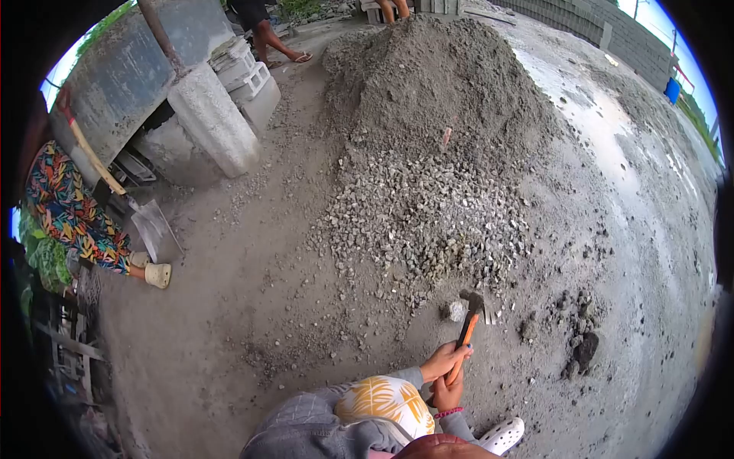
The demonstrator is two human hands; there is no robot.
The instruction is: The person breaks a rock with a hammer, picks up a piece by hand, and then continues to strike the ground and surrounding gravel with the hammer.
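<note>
Both my hands grip the orange handle of a hammer (465, 336). My left hand (445, 358) is higher on the handle and my right hand (448, 395), with a pink band at its wrist, is lower. The dark hammer head (475, 301) rests on the ground beside a pale stone (456, 310). Just beyond it spreads a heap of small broken stones (428, 222). My patterned yellow knee (386, 402) and white shoe (501, 436) show at the bottom.
A big sand pile (436, 84) rises behind the stones. At the left, a person in colourful clothes (73, 210) stands by a shovel (153, 226), a grey drum (122, 80) and a concrete cylinder (214, 118). Concrete blocks (248, 76) and another person's legs (267, 38) lie further back. Dark lumps (585, 348) sit to the right.
</note>
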